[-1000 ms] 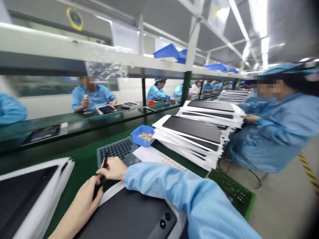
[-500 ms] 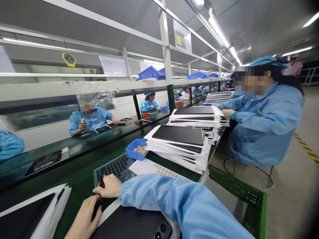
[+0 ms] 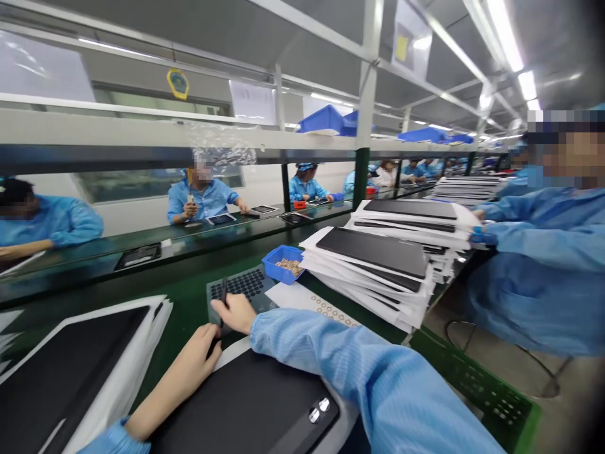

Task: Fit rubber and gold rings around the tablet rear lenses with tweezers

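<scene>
My right hand (image 3: 237,313) is closed round a slim dark stick-like tool (image 3: 224,289), whose upper end sticks up above the thumb. The tool's lower end is hidden. My left hand (image 3: 204,349) is just beside it, fingers stretched forward and thumb apart, touching near the far end of a black tablet (image 3: 236,397). That tablet lies back up on white sheeting, with two camera lenses near its close corner. Beyond my hands lies a sheet of round black stickers (image 3: 253,284). A white sheet with ring-shaped pieces (image 3: 326,307) is partly under my right sleeve.
A blue bin (image 3: 273,270) holds small tan pieces. Stacks of tablets between white sheets stand at the right (image 3: 378,249) and left (image 3: 80,359). A green crate (image 3: 496,384) sits low at right. A co-worker (image 3: 558,239) sits close on the right; others work across the bench.
The view has swung left, so the scene sits further right and more of the left stack shows. My hands stay together at the tablet's far end, and the tool remains in my right hand.
</scene>
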`<act>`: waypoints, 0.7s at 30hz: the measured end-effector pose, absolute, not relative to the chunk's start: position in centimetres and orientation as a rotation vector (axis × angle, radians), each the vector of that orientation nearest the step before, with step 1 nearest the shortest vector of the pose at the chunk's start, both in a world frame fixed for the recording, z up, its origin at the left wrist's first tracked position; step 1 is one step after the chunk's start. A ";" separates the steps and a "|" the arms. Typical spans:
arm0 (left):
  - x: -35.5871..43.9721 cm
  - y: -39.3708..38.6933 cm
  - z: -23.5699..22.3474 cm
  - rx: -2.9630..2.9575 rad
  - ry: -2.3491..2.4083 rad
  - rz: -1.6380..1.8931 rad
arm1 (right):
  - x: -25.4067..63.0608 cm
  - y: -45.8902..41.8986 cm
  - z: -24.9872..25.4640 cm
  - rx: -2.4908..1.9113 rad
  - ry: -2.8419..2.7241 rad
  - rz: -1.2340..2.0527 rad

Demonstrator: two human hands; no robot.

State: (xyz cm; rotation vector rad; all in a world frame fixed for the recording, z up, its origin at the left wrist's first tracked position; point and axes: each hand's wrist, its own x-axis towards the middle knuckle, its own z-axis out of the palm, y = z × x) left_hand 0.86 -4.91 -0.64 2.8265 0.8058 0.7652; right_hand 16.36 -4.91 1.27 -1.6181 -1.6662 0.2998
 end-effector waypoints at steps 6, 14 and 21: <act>0.9 -5.7 -0.2 2.854 0.867 0.658 | 18.2 -4.4 4.2 -1.631 -1.763 0.397; 1.1 -6.0 -0.2 2.884 0.926 0.556 | 21.4 -5.7 6.0 -1.704 -2.171 0.579; 1.2 -5.9 -0.1 2.901 0.907 0.561 | 21.8 -5.1 3.9 -1.673 -2.195 0.515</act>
